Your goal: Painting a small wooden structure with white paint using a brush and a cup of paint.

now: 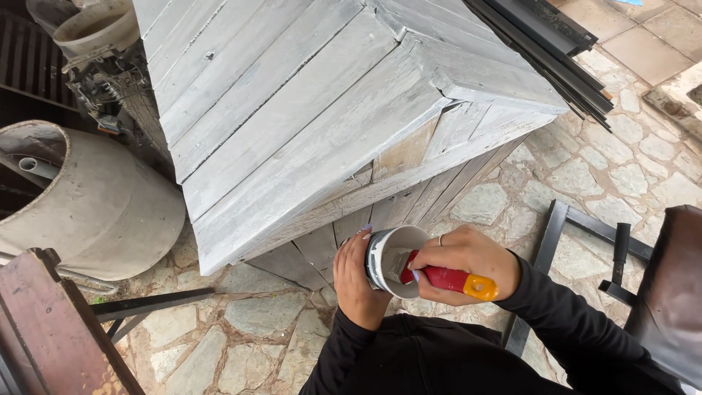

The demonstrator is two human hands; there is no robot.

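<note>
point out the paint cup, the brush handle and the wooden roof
paint cup [386, 252], head view, on its white rim
brush handle [457, 280], head view, on the red grip
wooden roof [292, 110], head view, on a whitewashed plank

L hand [356, 278] cupped, R hand [462, 263] fisted (both black-sleeved).

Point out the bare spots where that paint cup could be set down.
Bare stone paving lies between the wooden structure and the left hand; more paving is open right of the structure. Crowded: the left, with a large drum and metal frame; a chair fills the right edge.
</note>
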